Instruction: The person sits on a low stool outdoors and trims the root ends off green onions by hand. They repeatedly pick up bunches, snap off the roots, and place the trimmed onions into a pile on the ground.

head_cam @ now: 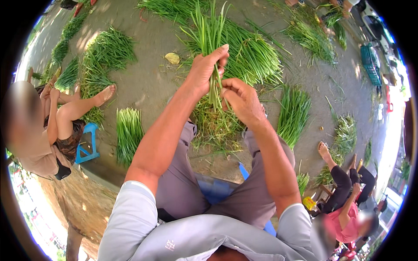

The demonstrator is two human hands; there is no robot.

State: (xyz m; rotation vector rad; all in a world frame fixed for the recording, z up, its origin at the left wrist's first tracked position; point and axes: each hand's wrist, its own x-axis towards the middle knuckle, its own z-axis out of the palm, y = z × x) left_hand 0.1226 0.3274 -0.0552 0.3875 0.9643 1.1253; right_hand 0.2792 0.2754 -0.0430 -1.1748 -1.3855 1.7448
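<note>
My left hand (205, 70) is wrapped around a small bunch of long green leafy stalks (209, 36), which look like Chinese chives. Their leaves point away from me and the pale stem ends hang toward my lap. Just below, the thumb and fingers of my right hand (241, 99) pinch a stalk at the lower end of the bunch. Beneath both hands, between my feet, is a heap of loose yellowish-green trimmings (217, 127). A big pile of the same stalks (251, 53) lies on the ground beyond my hands.
Neat bundles lie at left (129, 137) and right (294, 114). One person (62, 127) sits on a blue stool (88, 143) at left; others (346, 208) sit at lower right. A teal crate (371, 65) and more chive piles (107, 53) stand farther out. A dry leaf (172, 58) lies nearby.
</note>
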